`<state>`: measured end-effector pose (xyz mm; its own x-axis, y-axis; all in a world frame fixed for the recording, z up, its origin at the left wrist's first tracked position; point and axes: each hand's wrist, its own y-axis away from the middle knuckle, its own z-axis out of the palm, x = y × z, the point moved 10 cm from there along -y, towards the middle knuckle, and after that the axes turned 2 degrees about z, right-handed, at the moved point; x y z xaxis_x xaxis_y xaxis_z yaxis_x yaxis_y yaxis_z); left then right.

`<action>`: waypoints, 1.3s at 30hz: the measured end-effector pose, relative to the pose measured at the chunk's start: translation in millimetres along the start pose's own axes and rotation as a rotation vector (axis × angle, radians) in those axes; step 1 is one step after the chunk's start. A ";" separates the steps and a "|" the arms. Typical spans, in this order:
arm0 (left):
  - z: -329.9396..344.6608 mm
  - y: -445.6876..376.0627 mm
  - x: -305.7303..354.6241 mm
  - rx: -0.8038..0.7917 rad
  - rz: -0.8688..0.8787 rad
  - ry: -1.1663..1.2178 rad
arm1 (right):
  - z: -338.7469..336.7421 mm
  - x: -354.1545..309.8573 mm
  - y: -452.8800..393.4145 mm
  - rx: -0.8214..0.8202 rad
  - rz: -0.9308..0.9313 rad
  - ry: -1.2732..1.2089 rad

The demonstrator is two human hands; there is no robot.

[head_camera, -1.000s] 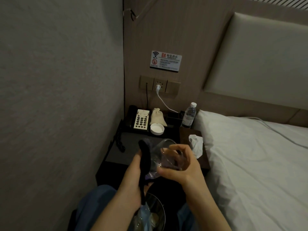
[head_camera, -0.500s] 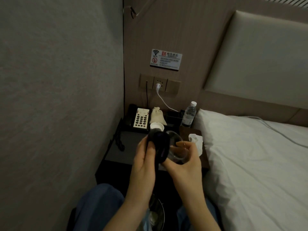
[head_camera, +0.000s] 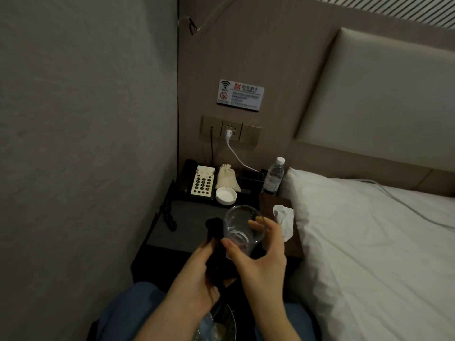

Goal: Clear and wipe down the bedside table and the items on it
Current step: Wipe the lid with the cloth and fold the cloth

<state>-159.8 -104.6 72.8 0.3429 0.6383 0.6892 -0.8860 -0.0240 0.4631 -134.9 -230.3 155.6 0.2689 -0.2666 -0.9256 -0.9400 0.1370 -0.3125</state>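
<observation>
Wiping works best if the right hand grips the glass firmly while the left hand, clutching the dark cloth, rubs around its wall.

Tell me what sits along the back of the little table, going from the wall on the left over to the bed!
Telephone → little cloth pouch → dark organizer box → water bottle → then the white pillow on the bed.
</observation>
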 end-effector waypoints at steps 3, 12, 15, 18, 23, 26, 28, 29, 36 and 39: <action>-6.0 -13.6 -5.8 0.063 -0.087 0.147 | 9.6 23.2 -22.2 -0.044 -0.011 0.135; -27.8 -83.5 62.0 0.178 -0.065 0.355 | -8.5 75.7 -201.7 0.018 0.294 0.003; -25.7 -111.4 74.9 0.200 -0.053 0.340 | 2.8 107.6 -250.0 -0.031 0.369 0.245; -19.4 -130.4 79.5 0.217 -0.058 0.315 | 19.1 158.0 -259.5 -0.039 0.519 0.228; -25.5 -159.1 63.7 0.232 -0.110 0.303 | 56.5 209.9 -268.7 -0.113 0.536 0.440; -34.5 -174.7 63.3 0.251 -0.080 0.291 | 83.5 201.1 -280.3 -0.246 0.271 0.795; -40.2 -183.5 69.0 0.274 -0.030 0.265 | 95.9 198.3 -287.1 -0.301 0.117 0.980; -42.1 -187.6 72.0 0.284 -0.009 0.255 | 98.7 199.5 -290.8 -0.306 0.071 1.053; -45.9 -208.1 76.1 0.302 0.028 0.194 | 92.3 225.5 -302.4 -0.193 0.081 1.256; -48.5 -211.7 71.2 0.297 0.031 0.183 | 86.8 232.0 -302.7 -0.154 0.123 1.265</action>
<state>37.1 -16.7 -3.2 0.2315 0.7602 0.6070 -0.7565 -0.2516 0.6037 230.3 -250.8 16.9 -0.1278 -0.9891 -0.0728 -0.9816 0.1366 -0.1333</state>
